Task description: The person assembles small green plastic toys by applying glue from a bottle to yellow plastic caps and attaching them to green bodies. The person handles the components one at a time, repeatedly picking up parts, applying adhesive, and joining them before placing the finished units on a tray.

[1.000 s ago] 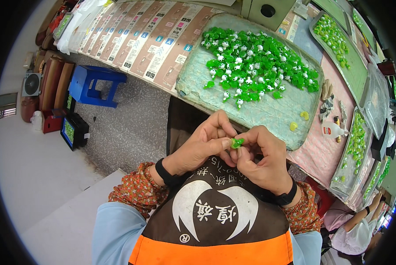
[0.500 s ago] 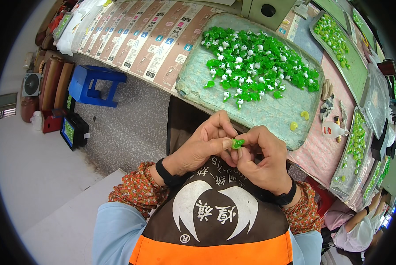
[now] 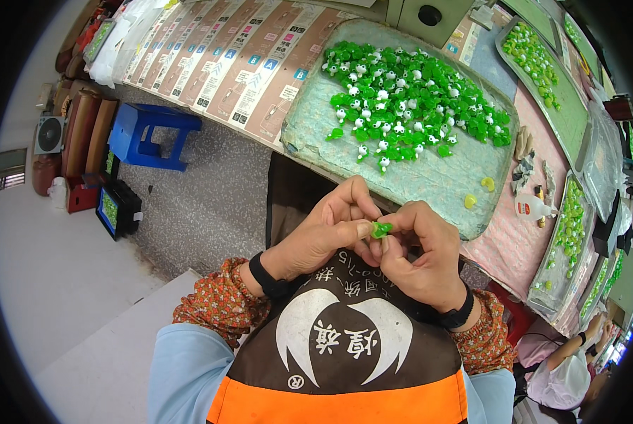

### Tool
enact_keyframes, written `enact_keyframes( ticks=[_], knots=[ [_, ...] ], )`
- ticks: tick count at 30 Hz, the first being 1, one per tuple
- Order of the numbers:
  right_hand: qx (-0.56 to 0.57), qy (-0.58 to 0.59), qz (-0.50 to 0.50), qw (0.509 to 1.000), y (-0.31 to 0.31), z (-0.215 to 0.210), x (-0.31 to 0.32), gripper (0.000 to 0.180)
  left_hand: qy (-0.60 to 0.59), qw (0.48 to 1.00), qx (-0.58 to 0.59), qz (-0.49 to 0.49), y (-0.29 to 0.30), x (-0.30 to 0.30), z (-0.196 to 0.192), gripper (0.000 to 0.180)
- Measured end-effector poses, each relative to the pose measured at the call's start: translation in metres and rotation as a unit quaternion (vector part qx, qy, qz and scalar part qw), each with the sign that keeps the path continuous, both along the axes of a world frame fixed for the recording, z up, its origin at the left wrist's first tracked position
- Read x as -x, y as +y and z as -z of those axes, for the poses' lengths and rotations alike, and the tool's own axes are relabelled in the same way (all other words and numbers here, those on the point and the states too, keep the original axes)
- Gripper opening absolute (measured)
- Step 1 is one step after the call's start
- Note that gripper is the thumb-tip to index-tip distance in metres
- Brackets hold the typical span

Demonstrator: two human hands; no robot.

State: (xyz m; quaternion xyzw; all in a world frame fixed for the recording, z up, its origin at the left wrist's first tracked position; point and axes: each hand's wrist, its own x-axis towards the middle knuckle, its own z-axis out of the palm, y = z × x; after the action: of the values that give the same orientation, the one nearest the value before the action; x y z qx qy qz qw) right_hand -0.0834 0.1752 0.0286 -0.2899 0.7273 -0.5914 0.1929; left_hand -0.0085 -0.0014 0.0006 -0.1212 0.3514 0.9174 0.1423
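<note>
Close in front of my apron, my left hand (image 3: 335,225) and my right hand (image 3: 422,253) meet around a small green translucent plastic piece (image 3: 381,230). Both hands pinch it between thumb and fingertips; the fingers cover part of it, so its full shape is hidden. Beyond my hands lies a large tray (image 3: 309,127) with a pale green lining. Heaped on it are many small green pieces with white round-headed figures (image 3: 408,99). Two yellowish pieces (image 3: 470,201) sit apart near the tray's right edge.
At right, a white bottle (image 3: 532,207) stands on pink patterned cloth beside a narrow tray of green pieces (image 3: 569,230). Another tray (image 3: 532,63) holds yellow-green pieces. A blue stool (image 3: 150,134) is on the floor at left. A co-worker's arm (image 3: 571,350) shows at lower right.
My hands keep the same pinch on the green piece, almost unmoved. At lower right the co-worker has shifted slightly.
</note>
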Motion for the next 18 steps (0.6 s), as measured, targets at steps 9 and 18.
enact_keyframes(
  ticks=[9, 18],
  knots=[
    [-0.003, 0.010, -0.002, 1.000, 0.0005, -0.0004, 0.0014, 0.014, 0.009, 1.000, -0.005, 0.001, -0.0003, 0.0009, 0.0000, 0.019],
    [0.006, 0.001, -0.001, 1.000, 0.0009, -0.0005, 0.0012, 0.014, 0.010, 1.000, -0.009, 0.005, -0.0001, 0.0011, 0.0007, 0.020]
  ],
)
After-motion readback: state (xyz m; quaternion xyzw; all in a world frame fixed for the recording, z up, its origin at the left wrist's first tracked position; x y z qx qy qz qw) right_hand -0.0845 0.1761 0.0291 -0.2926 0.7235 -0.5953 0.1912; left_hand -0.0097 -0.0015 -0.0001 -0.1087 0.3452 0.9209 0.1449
